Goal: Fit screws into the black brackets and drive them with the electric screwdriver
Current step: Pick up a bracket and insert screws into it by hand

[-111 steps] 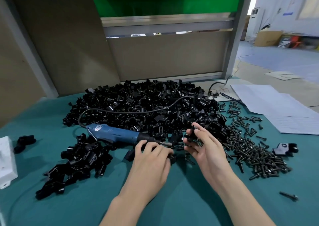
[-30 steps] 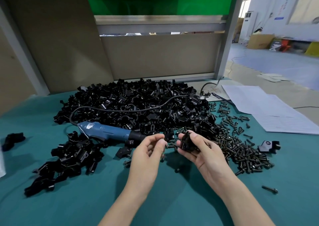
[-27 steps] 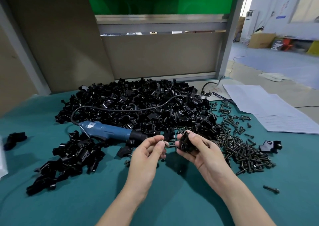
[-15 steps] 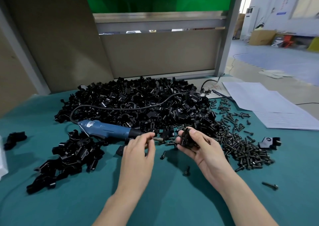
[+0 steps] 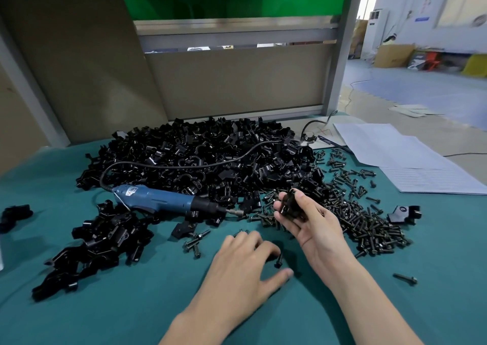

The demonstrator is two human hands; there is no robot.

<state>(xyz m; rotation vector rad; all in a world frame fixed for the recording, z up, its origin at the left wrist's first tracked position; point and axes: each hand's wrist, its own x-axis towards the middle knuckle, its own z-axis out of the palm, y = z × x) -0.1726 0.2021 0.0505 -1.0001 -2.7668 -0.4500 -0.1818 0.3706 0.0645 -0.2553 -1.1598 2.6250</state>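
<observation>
Black bracket (image 5: 290, 207) is gripped in the right hand (image 5: 311, 226), just left of the screw heap (image 5: 369, 228). Left hand (image 5: 242, 268) is palm down, fingers spread, beside a loose screw (image 5: 278, 260). Electric screwdriver (image 5: 158, 202) lies at left.

the left hand (image 5: 245, 263) leaves the electric screwdriver (image 5: 163, 202) tip and moves nearer, palm down on the cloth (image 5: 131, 307), fingertips beside a loose screw (image 5: 278, 260).
</observation>
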